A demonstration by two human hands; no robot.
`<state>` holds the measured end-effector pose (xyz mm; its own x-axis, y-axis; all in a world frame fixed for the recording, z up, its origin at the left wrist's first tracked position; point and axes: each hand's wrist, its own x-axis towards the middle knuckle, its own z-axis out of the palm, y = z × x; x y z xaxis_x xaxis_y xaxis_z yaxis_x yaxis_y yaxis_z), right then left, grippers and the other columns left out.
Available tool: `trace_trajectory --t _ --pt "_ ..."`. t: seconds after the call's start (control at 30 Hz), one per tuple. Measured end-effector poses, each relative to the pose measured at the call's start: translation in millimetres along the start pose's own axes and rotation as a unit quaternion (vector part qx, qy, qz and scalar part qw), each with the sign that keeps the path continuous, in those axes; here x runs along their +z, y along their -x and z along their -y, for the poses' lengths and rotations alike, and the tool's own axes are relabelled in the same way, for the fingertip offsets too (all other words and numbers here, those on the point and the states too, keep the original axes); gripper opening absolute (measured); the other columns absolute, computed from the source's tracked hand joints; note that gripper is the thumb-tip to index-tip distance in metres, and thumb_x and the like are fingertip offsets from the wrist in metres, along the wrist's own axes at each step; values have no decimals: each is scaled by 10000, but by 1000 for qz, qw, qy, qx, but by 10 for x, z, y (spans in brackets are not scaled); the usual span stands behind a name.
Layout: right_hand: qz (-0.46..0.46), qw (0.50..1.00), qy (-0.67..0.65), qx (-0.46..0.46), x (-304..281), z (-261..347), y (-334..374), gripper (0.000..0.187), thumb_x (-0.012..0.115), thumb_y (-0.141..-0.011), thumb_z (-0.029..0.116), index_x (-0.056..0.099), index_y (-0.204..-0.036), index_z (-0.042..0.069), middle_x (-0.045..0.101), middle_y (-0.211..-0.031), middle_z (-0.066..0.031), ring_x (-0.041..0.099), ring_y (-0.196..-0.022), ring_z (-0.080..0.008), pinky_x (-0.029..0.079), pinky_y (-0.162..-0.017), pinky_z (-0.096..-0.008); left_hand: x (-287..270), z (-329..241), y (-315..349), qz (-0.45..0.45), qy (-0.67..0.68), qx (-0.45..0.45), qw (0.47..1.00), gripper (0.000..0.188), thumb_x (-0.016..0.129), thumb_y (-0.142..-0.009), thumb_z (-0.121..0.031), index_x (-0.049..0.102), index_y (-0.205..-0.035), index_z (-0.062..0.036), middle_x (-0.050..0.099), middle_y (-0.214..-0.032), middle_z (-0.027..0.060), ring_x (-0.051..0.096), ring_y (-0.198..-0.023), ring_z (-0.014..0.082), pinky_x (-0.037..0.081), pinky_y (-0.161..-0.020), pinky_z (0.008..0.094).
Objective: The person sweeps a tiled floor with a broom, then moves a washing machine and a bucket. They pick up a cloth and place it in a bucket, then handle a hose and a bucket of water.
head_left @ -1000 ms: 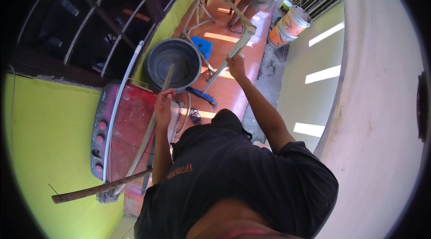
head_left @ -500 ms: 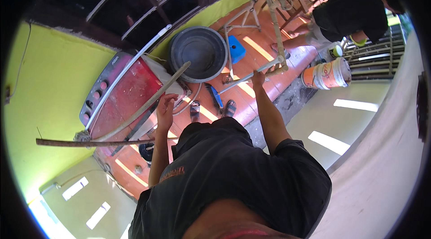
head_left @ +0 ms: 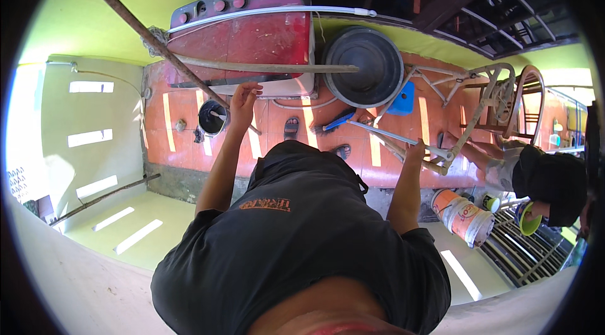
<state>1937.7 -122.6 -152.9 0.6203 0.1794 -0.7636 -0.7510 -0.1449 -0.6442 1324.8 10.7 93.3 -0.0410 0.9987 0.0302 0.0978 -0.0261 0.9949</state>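
Note:
My right hand (head_left: 413,152) is closed around the pale handle of a broom (head_left: 383,130). The broom's blue head and dark bristles rest on the tiled floor, just ahead of my sandalled feet. My left hand (head_left: 244,101) is raised with nothing in it, its fingers loosely bent and apart. Near it, a brown wooden stick (head_left: 170,51) slants past, partly hidden behind my wrist. Beyond that hand stands a washing machine (head_left: 252,39) with a red top. A white pole (head_left: 271,14) and a second wooden stick (head_left: 277,68) lie across it.
A large black basin (head_left: 365,64) and a blue stool (head_left: 401,99) stand by the wall. Left on the floor is a black bucket (head_left: 213,118). To the right are a metal frame (head_left: 479,105), a wooden chair (head_left: 528,102), paint buckets (head_left: 463,215) and another person (head_left: 545,184) bending down.
My view has turned left, so the washing machine and basin now lie straight across the top. My right hand still grips the broom, and my left hand stays raised.

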Motion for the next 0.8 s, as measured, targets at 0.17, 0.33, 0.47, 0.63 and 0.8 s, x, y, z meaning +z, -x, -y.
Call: trace_trajectory --t 0.17,0.33,0.47,0.63,0.8 --pt "-14 995 6 100 95 -240 -107 717 606 -857 245 266 -1477 129 100 -1551 -226 156 -1414 -410 333 -1009 -695 -844 126 -275 -158 -7 39 987 128 499 -976 4 572 -1081 0 646 -978 68 618 -889 134 500 -818 273" --pt "54 861 290 -415 1506 -878 1227 417 633 -860 158 515 -1246 53 462 -1218 -155 466 -1172 -325 416 -959 -498 -1673 262 -387 -304 -59 88 947 124 525 -949 4 582 -1059 7 634 -930 64 609 -849 137 499 -799 267" --pt "345 654 348 -576 2834 -1090 2691 332 714 -846 165 624 -1135 30 620 -1103 -140 597 -1072 -312 458 -936 -415 -2115 399 -499 -360 -47 61 930 154 566 -932 -10 589 -1084 -2 608 -943 67 588 -852 121 498 -776 268" --pt "528 423 457 -577 3744 -1771 3684 484 790 -780 264 617 -1175 44 596 -1154 -139 579 -1107 -316 454 -959 -411 -2367 526 -722 -331 -105 51 937 240 624 -919 -64 572 -1147 -10 609 -1020 80 591 -909 154 492 -786 295" --pt "562 310 511 -572 4069 -2415 3957 529 827 -719 246 630 -1173 58 589 -1140 -123 564 -1106 -334 451 -952 -428 -2315 567 -1130 -327 -199 81 920 445 720 -879 -169 526 -1250 -18 605 -1107 98 584 -1022 193 484 -839 332"
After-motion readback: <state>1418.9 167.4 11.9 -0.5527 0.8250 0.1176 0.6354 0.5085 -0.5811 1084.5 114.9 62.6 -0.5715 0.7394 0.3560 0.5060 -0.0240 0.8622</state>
